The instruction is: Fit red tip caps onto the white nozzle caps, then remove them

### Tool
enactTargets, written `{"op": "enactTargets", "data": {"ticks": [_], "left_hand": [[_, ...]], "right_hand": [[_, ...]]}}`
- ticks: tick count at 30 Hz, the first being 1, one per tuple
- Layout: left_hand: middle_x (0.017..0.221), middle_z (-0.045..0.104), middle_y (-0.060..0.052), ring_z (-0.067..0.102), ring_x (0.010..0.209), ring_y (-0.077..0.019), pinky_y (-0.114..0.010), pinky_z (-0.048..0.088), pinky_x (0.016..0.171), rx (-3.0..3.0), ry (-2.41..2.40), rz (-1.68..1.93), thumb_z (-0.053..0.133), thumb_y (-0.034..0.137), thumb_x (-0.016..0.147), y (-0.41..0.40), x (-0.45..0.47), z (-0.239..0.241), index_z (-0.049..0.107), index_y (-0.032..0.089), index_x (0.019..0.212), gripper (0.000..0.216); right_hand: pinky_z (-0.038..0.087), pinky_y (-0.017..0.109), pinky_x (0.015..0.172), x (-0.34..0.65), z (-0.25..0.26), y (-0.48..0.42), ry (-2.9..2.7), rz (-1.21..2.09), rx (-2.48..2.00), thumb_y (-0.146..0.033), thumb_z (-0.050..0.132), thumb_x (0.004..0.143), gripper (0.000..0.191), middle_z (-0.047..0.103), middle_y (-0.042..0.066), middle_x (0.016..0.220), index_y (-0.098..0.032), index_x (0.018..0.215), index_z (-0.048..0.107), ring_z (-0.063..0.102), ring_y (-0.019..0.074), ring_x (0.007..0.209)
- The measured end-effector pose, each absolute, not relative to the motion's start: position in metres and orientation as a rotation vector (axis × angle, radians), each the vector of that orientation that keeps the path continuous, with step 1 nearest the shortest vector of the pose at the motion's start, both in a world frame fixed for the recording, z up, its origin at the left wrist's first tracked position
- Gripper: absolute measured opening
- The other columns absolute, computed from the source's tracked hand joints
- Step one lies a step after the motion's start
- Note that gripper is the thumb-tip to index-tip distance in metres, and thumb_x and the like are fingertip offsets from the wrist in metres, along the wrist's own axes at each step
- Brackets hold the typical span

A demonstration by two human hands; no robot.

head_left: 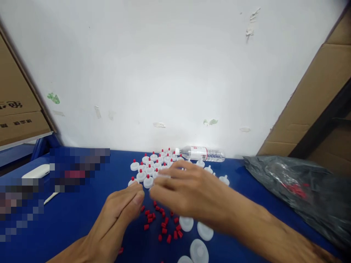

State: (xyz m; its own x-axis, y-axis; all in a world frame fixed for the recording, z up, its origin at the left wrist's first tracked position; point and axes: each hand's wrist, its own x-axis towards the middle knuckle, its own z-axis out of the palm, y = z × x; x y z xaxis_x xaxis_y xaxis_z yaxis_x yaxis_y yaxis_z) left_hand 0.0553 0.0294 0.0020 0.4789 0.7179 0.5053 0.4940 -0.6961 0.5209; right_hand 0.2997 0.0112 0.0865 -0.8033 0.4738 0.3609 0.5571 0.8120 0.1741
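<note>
My left hand (120, 212) has its thumb and fingers pressed together; what they hold, if anything, is hidden. Just beyond its fingertips is a white round cap with a red tip (133, 181); I cannot tell whether they touch. My right hand (181, 186), slightly blurred, reaches leftward with its fingers stretched out and apart, covering part of a group of white caps with red tips (149, 170). Below the hands, several small red tips (164, 231) lie scattered. Plain white caps (199, 251) lie at the front, and more with bare spouts (224, 179) are right of my right hand.
A clear plastic bottle (203, 153) lies by the white wall (175, 73). On the right of the blue table (90, 193) is a dark plastic bag (287, 193) with red pieces. Cardboard (22, 91) stands on both sides; blurred-out items lie at left.
</note>
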Motion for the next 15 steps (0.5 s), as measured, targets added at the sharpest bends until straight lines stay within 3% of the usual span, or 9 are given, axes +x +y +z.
{"op": "enactTargets", "data": {"ticks": [2,4,5,8,11,15], "left_hand": [[0.063,0.041,0.004,0.041,0.054,-0.0137,-0.022,0.044,0.05,2.288,0.993,1.007,0.028,0.041,0.114,0.031,0.058,0.006,0.035,0.024,0.07,0.047],[0.065,0.038,0.004,0.038,0.057,-0.0147,-0.024,0.042,0.051,2.204,0.981,1.029,0.031,0.044,0.113,0.034,0.059,0.009,0.035,0.025,0.071,0.046],[0.067,0.041,0.004,0.041,0.059,-0.0154,-0.026,0.044,0.055,2.219,0.976,1.041,0.031,0.044,0.113,0.035,0.06,0.009,0.037,0.025,0.072,0.046],[0.074,0.053,0.002,0.051,0.069,-0.0177,-0.029,0.048,0.065,2.411,0.987,1.004,0.035,0.04,0.112,0.04,0.063,0.008,0.047,0.026,0.077,0.04],[0.079,0.059,0.001,0.056,0.076,-0.0196,-0.031,0.049,0.068,2.495,1.029,0.942,0.036,0.037,0.112,0.045,0.066,0.002,0.054,0.026,0.083,0.036],[0.091,0.061,0.0,0.059,0.085,-0.019,-0.031,0.05,0.074,2.575,1.028,0.912,0.041,0.036,0.112,0.051,0.065,-0.009,0.061,0.027,0.096,0.027]], "right_hand": [[0.046,0.036,0.091,0.317,0.087,0.022,-2.58,-0.377,-0.982,-0.004,0.042,0.106,0.028,0.075,0.004,0.102,-0.022,0.105,0.064,0.068,0.0194,0.098],[0.049,0.037,0.086,0.338,0.082,0.036,-2.456,-0.355,-1.131,-0.009,0.046,0.106,0.022,0.074,0.007,0.11,-0.021,0.108,0.064,0.068,0.0211,0.097],[0.051,0.036,0.083,0.347,0.078,0.043,-2.393,-0.333,-1.204,-0.016,0.049,0.107,0.017,0.072,0.009,0.119,-0.02,0.116,0.063,0.069,0.0218,0.099],[0.055,0.039,0.087,0.366,0.062,0.061,-2.325,-0.257,-1.329,-0.033,0.049,0.11,0.026,0.07,0.011,0.128,-0.021,0.128,0.064,0.071,0.0239,0.102],[0.054,0.043,0.096,0.368,0.046,0.072,-2.391,-0.176,-1.341,-0.037,0.046,0.112,0.031,0.073,0.011,0.122,-0.02,0.126,0.068,0.071,0.0254,0.109],[0.054,0.047,0.1,0.364,0.035,0.074,-2.479,-0.094,-1.303,-0.044,0.06,0.107,0.031,0.072,0.008,0.122,-0.019,0.122,0.068,0.07,0.023,0.108]]}}
